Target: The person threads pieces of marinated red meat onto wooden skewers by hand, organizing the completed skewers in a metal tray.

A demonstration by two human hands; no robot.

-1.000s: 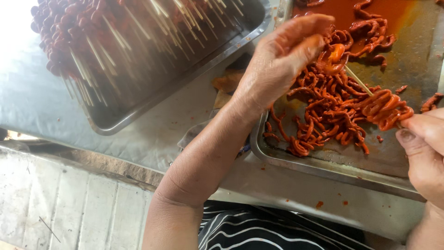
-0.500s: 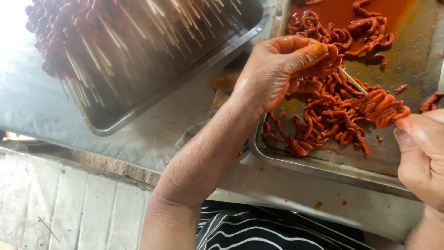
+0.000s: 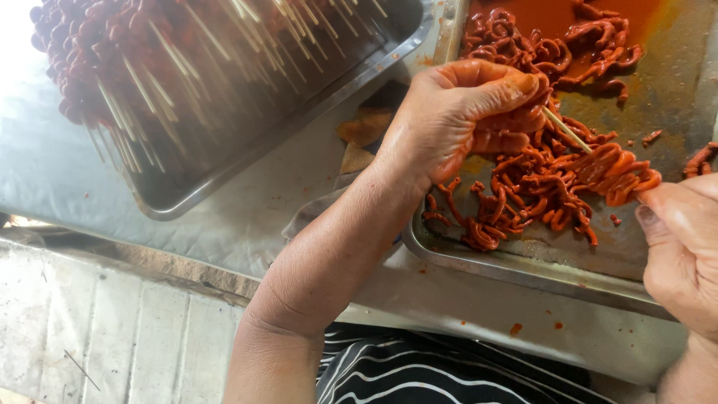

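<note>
Head view, from left to right: a rectangular steel tray (image 3: 224,168) lies at the far left corner of the grey metal worktop (image 3: 247,239), loaded with dark red skewered meat (image 3: 90,52) whose pale bamboo sticks fan toward the tray's near edge. Between this tray and the next, brown scraps (image 3: 364,127) lie on the worktop. The left hand (image 3: 456,112) reaches over the near left corner of a second, sauce-smeared steel tray (image 3: 523,265); its fingers are curled nearly closed, thumb pressed against the fingertips, pinching orange-red marinated meat strips at the end of a thin bamboo skewer (image 3: 566,129). The skewer slants from that pinch toward the right, where coiled strips are already threaded on it. Beneath it, a loose heap of orange-red marinated strips (image 3: 516,202) lies toward the tray's near edge, with more strips and a pool of orange sauce (image 3: 553,15) along the far edge. The right hand (image 3: 684,254), at the frame's right edge, is closed in a loose grip, its thumb and fingers holding the threaded end of the skewer. A black-and-white striped garment (image 3: 419,370) shows below the worktop's near edge.
</note>
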